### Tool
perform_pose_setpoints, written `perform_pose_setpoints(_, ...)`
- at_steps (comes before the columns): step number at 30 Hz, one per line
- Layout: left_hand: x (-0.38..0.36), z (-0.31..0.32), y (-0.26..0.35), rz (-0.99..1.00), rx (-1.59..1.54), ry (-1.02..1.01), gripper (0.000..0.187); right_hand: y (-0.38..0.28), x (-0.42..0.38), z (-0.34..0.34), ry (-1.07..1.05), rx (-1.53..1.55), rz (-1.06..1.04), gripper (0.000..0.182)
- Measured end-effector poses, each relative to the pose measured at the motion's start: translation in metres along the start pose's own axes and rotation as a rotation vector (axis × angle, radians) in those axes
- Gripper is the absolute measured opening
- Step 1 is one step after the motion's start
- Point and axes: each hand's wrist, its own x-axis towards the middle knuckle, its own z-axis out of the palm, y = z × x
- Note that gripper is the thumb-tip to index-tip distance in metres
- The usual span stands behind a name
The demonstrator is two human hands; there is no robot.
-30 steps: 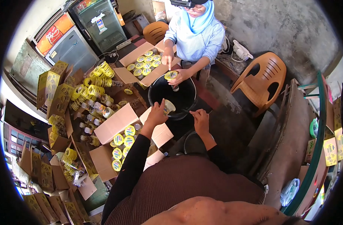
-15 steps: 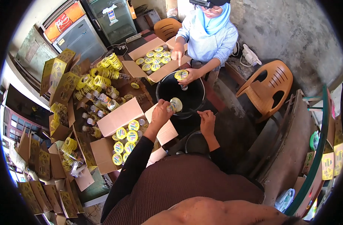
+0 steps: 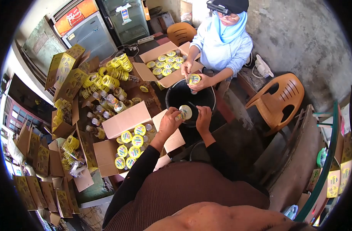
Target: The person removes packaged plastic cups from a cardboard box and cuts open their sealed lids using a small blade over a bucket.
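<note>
Pale yellow is showing on the round end of the container [image 3: 186,111] that the left hand [image 3: 169,122] is grasping, its fingers wrapping the labelled side and leaving that end bare. The container is tilting over the near part of the dark bucket [image 3: 174,95], and its long axis is running from the left fingers across toward the right hand [image 3: 204,118]. That right hand is staying apart from it, just beside the exposed end, with the container lying to its left; the left hand is plainly the nearer, already touching it. The right fingers are pinching together on what is probably a thin dark strip [image 3: 191,105], pointing up and leftward behind the container, though its darkness against the bucket is making its shape hard to read. Nothing is standing in the narrow gap between the right fingers and the round end. Beyond, a co-worker's hand [image 3: 208,82] is supporting another container [image 3: 194,79] over the far side of the bucket, crowding that edge. To the left, the near carton [image 3: 126,120] is holding yellow-lidded containers [image 3: 137,141], and one of its flaps is reaching beneath the left forearm. Farther along, loose bottles [image 3: 106,103] and yellow rings [image 3: 119,66] are lying heaped, while an orange chair [image 3: 281,101] is standing well apart on the right.
</note>
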Motion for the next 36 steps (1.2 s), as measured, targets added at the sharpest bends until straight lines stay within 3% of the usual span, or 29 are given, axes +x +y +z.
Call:
perform_pose_setpoints(5,-0.003,-0.004,-0.003,-0.008,0.002,0.01,0.038,0.005,-0.008,0.007,0.004,-0.131,-0.013,0.023)
perform_pose_setpoints(7,-0.001,-0.007,0.002,0.099,0.055,0.124,0.038,0.007,-0.009,0.009,0.002,-0.133,-0.012,0.024)
perform_pose_setpoints(11,-0.003,-0.009,0.001,0.07,0.027,0.0,0.037,0.008,-0.01,0.007,-0.012,-0.171,-0.045,0.022)
perform_pose_setpoints(13,0.001,-0.009,0.004,0.139,0.032,0.113,0.036,0.011,-0.01,0.009,-0.007,-0.171,-0.048,0.023)
perform_pose_setpoints(17,-0.002,-0.005,0.002,0.114,-0.007,0.029,0.035,0.007,-0.009,0.004,-0.016,-0.149,-0.065,0.024)
perform_pose_setpoints(19,0.001,-0.011,0.011,0.135,0.02,0.158,0.034,0.007,-0.006,0.005,-0.004,-0.15,-0.066,0.024)
perform_pose_setpoints(25,-0.001,-0.012,0.007,0.145,0.012,0.155,0.031,0.005,-0.006,0.005,0.001,-0.161,-0.08,0.023)
perform_pose_setpoints(27,-0.004,-0.014,0.009,0.069,0.0,0.031,0.031,0.005,-0.008,0.004,-0.022,-0.166,-0.056,0.023)
perform_pose_setpoints(29,-0.006,-0.011,0.011,0.053,-0.048,0.053,0.033,0.005,-0.009,0.003,-0.04,-0.163,-0.056,0.023)
perform_pose_setpoints(31,-0.002,-0.016,0.017,0.133,0.012,0.201,0.033,0.006,-0.008,0.006,-0.007,-0.153,-0.055,0.024)
perform_pose_setpoints(32,-0.002,-0.017,0.012,0.092,-0.001,0.112,0.033,0.007,-0.008,0.006,-0.006,-0.149,-0.053,0.024)
perform_pose_setpoints(36,-0.001,-0.017,0.004,0.14,0.014,0.135,0.04,0.008,-0.008,0.005,-0.016,-0.143,-0.056,0.025)
